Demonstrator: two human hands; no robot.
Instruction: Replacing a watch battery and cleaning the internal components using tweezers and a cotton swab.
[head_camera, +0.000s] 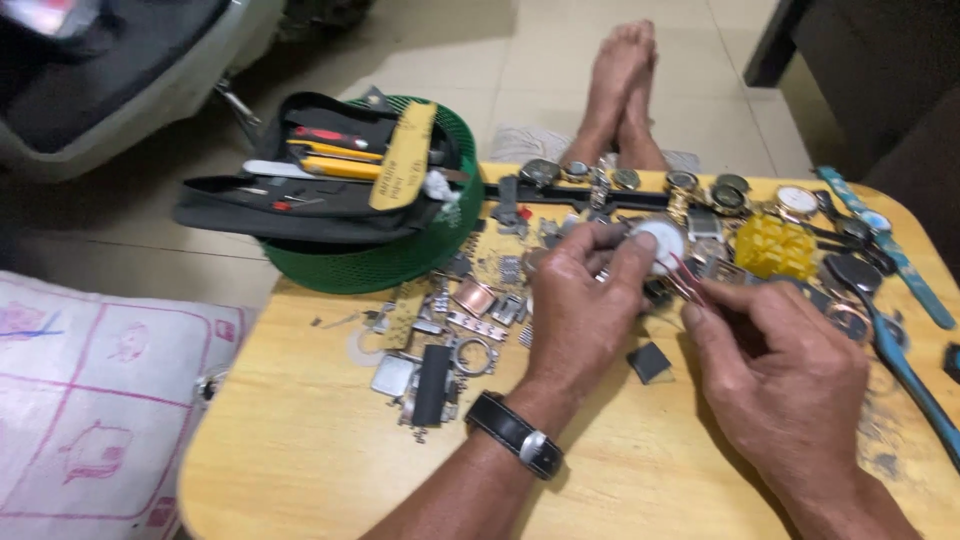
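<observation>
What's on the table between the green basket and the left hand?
Head view: loose watch parts lie scattered there, metal cases, bracelet links and a copper-coloured piece, on the wooden table between the green basket and the left hand.

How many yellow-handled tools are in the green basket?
2: both yellow-handled tools lie side by side on the black pouch across the green basket. Others may be hidden under the pouch.

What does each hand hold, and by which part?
The left hand pinches a round white watch part by its rim. The right hand grips thin tweezers near their rear end.
</observation>
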